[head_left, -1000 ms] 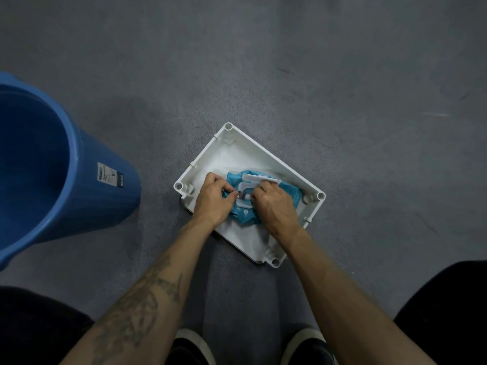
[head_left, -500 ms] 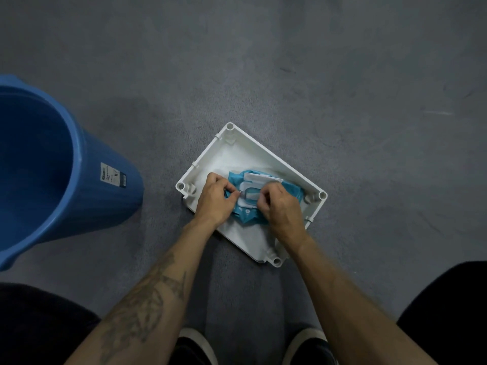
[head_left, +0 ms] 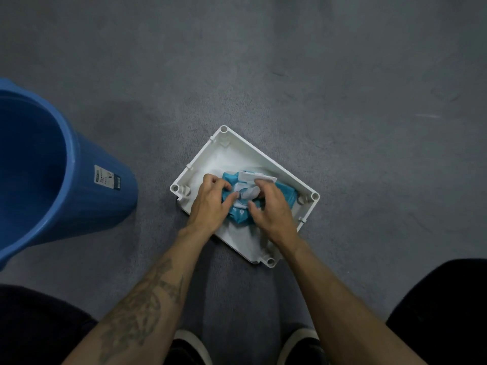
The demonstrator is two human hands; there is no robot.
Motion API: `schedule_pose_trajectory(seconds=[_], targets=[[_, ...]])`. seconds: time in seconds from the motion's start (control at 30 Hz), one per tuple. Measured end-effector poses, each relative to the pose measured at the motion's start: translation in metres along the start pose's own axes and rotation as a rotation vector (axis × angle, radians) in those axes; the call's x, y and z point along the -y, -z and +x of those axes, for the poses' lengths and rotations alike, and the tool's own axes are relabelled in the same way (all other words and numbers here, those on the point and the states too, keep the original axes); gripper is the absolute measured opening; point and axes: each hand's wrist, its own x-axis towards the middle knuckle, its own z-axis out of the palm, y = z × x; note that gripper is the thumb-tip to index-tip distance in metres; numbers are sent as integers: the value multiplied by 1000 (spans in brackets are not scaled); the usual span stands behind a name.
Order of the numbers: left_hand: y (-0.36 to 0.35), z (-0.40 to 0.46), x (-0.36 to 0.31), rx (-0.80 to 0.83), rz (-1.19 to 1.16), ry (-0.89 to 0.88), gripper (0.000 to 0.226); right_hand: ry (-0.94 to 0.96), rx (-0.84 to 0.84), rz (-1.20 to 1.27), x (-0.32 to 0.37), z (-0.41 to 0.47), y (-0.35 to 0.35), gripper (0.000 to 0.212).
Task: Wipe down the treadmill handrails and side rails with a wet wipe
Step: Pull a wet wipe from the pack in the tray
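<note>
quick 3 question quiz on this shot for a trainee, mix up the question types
1. True or false: the wet wipe pack lies inside the white tray.
2. Which hand holds the pack down? A) left hand B) right hand
3. Fill in: the blue bucket stands on the person's ____ side.

Key
1. True; the tray sits on the grey floor.
2. A; the right hand pinches a wet wipe at the open flap.
3. Left.
</note>
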Motion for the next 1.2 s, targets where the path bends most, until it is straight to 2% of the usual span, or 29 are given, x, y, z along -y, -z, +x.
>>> schedule_pose_trajectory(seconds=[0.07,0.17,0.3,0.47,0.57,0.77,0.9,1.2], targets=[[2,-3,2,-3,40,-34,29,-35,32,-13,0,2,-4,38],[4,-6,2,8,144,-99,39,-47,-40,12,6,4,-5,8],[5,-9,3,63,254,-157,61,-106,-116,167,15,4,2,16],[7,-6,-1,74,347,-132,67,-272,-247,295,24,1,14,17],[9,-5,-4,80,363,-116,69,-299,-381,306,21,5,23,14],[11,-6,-10,68,401,-138,69,-407,-490,369,17,9,36,20],[11,-6,-12,42,420,-149,68,-446,-615,421,20,17,50,19],[10,-8,-18,37,446,-130,67,-607,-769,524,17,24,66,18]])
